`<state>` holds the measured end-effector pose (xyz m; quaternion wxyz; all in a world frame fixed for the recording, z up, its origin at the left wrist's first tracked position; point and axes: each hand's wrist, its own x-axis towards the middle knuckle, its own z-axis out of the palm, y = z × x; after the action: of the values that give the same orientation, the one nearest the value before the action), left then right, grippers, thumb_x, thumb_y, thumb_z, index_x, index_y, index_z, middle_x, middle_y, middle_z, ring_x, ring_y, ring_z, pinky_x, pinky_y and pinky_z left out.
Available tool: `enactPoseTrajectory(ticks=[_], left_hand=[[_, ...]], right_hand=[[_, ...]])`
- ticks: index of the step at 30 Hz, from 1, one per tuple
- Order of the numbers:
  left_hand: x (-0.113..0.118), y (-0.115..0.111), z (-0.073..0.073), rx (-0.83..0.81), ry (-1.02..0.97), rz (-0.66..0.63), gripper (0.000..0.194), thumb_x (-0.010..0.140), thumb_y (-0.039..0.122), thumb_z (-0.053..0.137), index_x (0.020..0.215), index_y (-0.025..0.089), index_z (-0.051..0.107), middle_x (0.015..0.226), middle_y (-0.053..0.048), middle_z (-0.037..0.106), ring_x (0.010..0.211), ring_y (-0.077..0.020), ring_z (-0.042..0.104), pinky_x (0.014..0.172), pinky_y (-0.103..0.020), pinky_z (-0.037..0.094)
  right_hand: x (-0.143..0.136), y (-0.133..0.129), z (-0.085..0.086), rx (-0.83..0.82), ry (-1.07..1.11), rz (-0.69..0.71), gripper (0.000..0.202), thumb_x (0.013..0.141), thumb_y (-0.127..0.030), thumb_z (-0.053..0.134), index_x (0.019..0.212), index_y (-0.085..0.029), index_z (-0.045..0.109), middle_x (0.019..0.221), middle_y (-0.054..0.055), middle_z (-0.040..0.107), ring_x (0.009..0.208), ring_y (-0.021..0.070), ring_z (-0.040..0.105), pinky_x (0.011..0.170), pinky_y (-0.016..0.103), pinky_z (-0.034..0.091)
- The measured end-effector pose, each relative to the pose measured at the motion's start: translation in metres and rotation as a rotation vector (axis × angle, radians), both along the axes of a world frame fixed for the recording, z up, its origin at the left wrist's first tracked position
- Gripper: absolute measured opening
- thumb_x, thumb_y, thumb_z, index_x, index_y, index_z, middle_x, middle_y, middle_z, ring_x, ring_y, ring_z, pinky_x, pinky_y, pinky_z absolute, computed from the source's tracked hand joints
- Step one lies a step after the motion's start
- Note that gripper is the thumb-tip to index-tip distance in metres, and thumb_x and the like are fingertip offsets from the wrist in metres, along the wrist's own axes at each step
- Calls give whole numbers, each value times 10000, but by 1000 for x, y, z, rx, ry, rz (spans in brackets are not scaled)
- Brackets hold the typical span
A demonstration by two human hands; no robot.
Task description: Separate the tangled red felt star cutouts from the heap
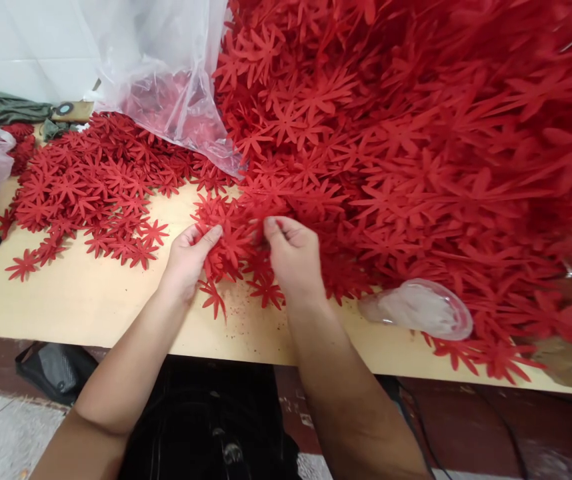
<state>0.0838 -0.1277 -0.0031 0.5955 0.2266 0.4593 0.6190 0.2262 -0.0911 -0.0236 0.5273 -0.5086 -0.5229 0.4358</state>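
Note:
Red flower-shaped cutouts with narrow petals cover much of the table. My left hand pinches the edge of a small bunch of red flower cutouts between thumb and fingers. To the right of that bunch is my right hand, its thumb and forefinger pressed together; what lies between them is too small or blurred to make out. Two loose flower cutouts, one at left and one at right, rest on the tabletop just below the hands.
A huge heap of red cutouts rises at right, a lower pile spreads at left. Between them hangs a clear plastic bag. A transparent plastic cup lies on its side near the front edge of the table.

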Motion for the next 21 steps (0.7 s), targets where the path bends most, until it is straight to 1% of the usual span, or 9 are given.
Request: enactPoseTrajectory(ticks=[2, 5, 7, 9, 11, 13, 15, 18, 21], left_hand=[[-5, 1, -1, -14, -10, 28, 279, 576, 308, 790, 750, 148, 640, 672, 2, 696, 671, -137, 665, 724, -281, 533], [-8, 3, 0, -19, -37, 35, 240, 617, 301, 766, 764, 152, 650, 665, 3, 695, 634, -123, 658, 689, -260, 538], [-6, 3, 1, -26, -57, 24, 207, 639, 277, 751, 768, 150, 651, 677, -1, 701, 616, -109, 652, 672, -240, 536], [-2, 3, 2, -22, -78, 8, 191, 650, 254, 742, 779, 147, 651, 692, -3, 708, 619, -103, 652, 673, -231, 535], [1, 2, 3, -9, -93, -8, 193, 647, 248, 741, 784, 145, 650, 703, -3, 710, 635, -106, 658, 691, -237, 537], [3, 2, 3, -2, -88, -15, 209, 634, 254, 750, 782, 145, 650, 714, -3, 712, 661, -113, 664, 713, -246, 536], [4, 1, 2, 2, -69, -18, 229, 621, 268, 762, 780, 146, 652, 731, -7, 714, 694, -121, 670, 736, -253, 532], [3, 0, 0, 10, -49, -25, 263, 612, 312, 771, 789, 150, 663, 751, -11, 714, 729, -127, 671, 748, -251, 525], [1, 1, -2, -3, -29, -13, 286, 619, 356, 765, 807, 160, 675, 740, 1, 704, 695, -103, 654, 700, -219, 513]], right_hand=[[9, 9, -5, -2, 42, -70, 230, 760, -424, 603, 788, -195, 613, 685, 16, 595, 582, 124, 532, 570, 294, 469], [17, 17, -9, 66, -16, -96, 489, 686, -418, 690, 1118, -224, 570, 1034, 92, 622, 850, 194, 621, 753, 399, 531], [14, 15, -7, 143, -109, -104, 603, 676, -436, 703, 1217, -236, 528, 1251, 123, 529, 1106, 244, 558, 911, 455, 483], [6, 7, 0, 179, -152, -51, 579, 695, -472, 680, 1205, -234, 549, 1316, 118, 489, 1216, 255, 485, 986, 462, 436], [-5, -2, 7, 113, -97, 128, 522, 695, -510, 668, 1127, -225, 596, 1201, 103, 579, 1135, 240, 545, 954, 442, 464], [-15, -9, 11, -11, 26, 333, 453, 681, -527, 672, 1010, -218, 631, 981, 67, 659, 941, 202, 624, 862, 403, 516], [-20, -10, 12, -92, 126, 399, 359, 666, -503, 694, 870, -213, 637, 813, 25, 658, 774, 159, 626, 775, 357, 537], [-17, -3, 6, -98, 157, 262, 253, 668, -424, 707, 736, -206, 595, 694, -11, 606, 608, 111, 557, 661, 310, 527], [-9, 7, -4, -59, 128, 65, 205, 704, -377, 672, 766, -214, 564, 716, -2, 591, 625, 125, 562, 673, 333, 529]])
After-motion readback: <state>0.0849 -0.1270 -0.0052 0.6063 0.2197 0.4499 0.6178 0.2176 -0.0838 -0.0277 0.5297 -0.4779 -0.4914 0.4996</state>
